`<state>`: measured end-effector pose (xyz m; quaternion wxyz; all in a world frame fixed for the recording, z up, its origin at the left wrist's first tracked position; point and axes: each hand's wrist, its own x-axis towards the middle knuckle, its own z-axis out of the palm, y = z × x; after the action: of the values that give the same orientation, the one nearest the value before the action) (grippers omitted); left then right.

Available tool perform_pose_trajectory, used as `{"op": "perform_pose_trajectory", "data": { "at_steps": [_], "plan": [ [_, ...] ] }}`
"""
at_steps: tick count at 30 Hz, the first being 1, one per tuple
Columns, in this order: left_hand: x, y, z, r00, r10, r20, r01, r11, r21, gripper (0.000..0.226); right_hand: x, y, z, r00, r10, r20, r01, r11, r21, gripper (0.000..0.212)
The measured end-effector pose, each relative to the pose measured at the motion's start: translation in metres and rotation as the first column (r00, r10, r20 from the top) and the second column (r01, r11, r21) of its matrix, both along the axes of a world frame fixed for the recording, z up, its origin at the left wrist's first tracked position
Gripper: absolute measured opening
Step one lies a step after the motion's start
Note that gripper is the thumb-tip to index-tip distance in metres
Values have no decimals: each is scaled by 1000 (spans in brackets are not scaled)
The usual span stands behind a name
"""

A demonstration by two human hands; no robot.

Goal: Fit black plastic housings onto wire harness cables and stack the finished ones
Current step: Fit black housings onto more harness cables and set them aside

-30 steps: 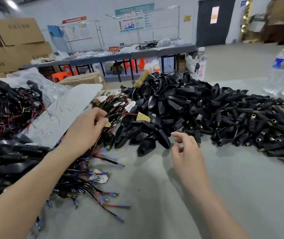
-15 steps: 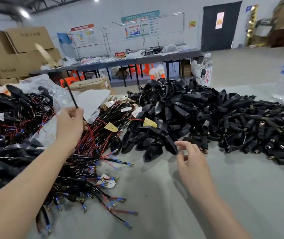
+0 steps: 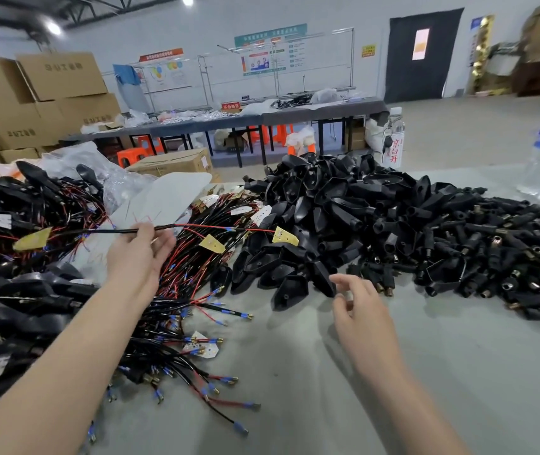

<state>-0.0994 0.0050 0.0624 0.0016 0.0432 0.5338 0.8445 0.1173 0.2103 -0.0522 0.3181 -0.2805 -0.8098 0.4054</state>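
Swung from upright to level, a black-sleeved, red-wired harness cable [image 3: 97, 231] is being pinched by the left hand [image 3: 137, 257] above the left cable heap [image 3: 183, 284]. The right hand [image 3: 360, 310], fingers loosely parted and empty, is being held beside the near black plastic housings [image 3: 286, 292]; housing pickup is likely being prepared.

Glossy black plastic housings [image 3: 337, 205]

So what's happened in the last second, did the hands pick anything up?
The left hand reached into the wire harness pile, pinched one wire harness cable and lifted it out. The cable first stood upright and now lies level across the fingers. The right hand stayed empty, hovering beside the black housings, which have not moved.
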Motion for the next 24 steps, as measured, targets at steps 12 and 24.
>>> {"op": "perform_pose_trajectory", "data": {
  "at_steps": [12,24],
  "plan": [
    [132,62,-96,988,-99,-115,77,981,-177,9,-1,5,-2,996,18,90,-16,1000,-19,38],
    [138,50,-86,985,-66,-162,43,989,-140,9,-39,29,28,906,-92,413,56,994,98,22]
  ]
}}
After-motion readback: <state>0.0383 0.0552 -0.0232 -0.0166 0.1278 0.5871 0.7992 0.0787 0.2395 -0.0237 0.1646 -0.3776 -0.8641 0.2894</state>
